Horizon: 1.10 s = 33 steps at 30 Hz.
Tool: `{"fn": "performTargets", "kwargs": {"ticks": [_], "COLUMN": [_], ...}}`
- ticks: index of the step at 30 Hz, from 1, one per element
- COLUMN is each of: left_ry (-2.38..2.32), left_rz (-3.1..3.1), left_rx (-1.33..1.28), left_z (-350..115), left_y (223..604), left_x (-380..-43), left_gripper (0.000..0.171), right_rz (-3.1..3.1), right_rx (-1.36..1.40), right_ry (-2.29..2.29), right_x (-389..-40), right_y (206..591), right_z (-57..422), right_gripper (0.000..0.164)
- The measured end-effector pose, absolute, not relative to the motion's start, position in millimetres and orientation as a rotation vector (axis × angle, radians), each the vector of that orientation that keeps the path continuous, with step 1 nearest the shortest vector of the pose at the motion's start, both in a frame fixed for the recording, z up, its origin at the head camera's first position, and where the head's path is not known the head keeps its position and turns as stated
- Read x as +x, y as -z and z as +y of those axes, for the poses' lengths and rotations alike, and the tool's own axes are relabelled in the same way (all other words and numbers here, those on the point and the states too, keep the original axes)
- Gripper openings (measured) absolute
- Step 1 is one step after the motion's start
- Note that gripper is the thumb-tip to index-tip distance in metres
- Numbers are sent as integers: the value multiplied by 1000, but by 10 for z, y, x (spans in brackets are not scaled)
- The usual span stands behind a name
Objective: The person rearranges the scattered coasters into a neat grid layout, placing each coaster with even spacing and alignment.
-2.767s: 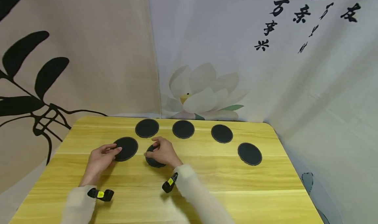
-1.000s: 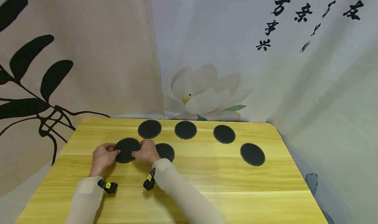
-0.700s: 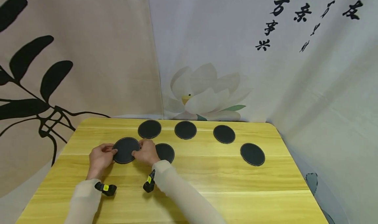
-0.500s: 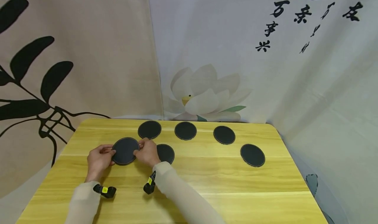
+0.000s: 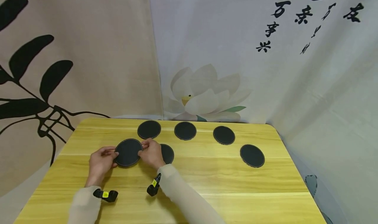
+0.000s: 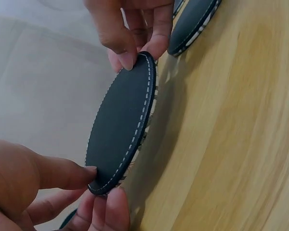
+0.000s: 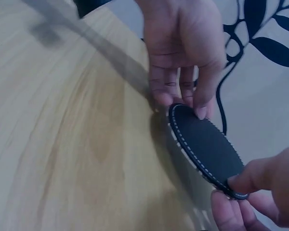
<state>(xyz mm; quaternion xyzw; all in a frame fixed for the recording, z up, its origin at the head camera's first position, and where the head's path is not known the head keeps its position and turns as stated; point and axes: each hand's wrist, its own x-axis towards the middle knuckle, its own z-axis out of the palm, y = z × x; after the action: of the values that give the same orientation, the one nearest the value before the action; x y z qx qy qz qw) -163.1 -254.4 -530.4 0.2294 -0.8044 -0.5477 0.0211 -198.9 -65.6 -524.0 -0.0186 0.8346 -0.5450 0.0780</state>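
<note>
Both hands hold one round black coaster [image 5: 129, 152] with pale stitching around its edge, at the left of the table in the head view. My left hand [image 5: 100, 163] pinches its left edge, thumb on top and fingers beneath. On the opposite edge, my right hand [image 5: 152, 154] pinches it likewise. In the left wrist view the coaster [image 6: 120, 125] is tilted above the wood, casting a shadow, and a patterned underside shows along its rim. A second black coaster [image 5: 167, 154] lies just right of my right hand, partly hidden by it.
Along the back of the wooden table [image 5: 206, 184] lie more black coasters: a left one [image 5: 149, 129], a middle one [image 5: 185, 131] and a right one [image 5: 224, 135]. Another coaster [image 5: 252, 155] lies farther right. A printed curtain [image 5: 206, 53] hangs behind the table.
My right hand has come left from over the neighbouring coaster and grasped the far edge of the one at my left hand. That coaster has risen, and lately both hands shift slightly right with it.
</note>
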Motion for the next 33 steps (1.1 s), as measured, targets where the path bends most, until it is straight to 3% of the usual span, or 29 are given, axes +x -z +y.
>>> {"fn": "performTargets", "kwargs": {"ticks": [33], "left_ry": [1884], "left_rz": [-2356], "left_rx": [640], "left_z": [-1900], "left_y": [5286], "left_x": [-1537], "left_gripper": [32], "right_rz": [2361], "right_rx": [-71], "right_ry": [1840], "right_x": [-1874], "right_y": [5304], "right_z": [120], "right_gripper": [26]}}
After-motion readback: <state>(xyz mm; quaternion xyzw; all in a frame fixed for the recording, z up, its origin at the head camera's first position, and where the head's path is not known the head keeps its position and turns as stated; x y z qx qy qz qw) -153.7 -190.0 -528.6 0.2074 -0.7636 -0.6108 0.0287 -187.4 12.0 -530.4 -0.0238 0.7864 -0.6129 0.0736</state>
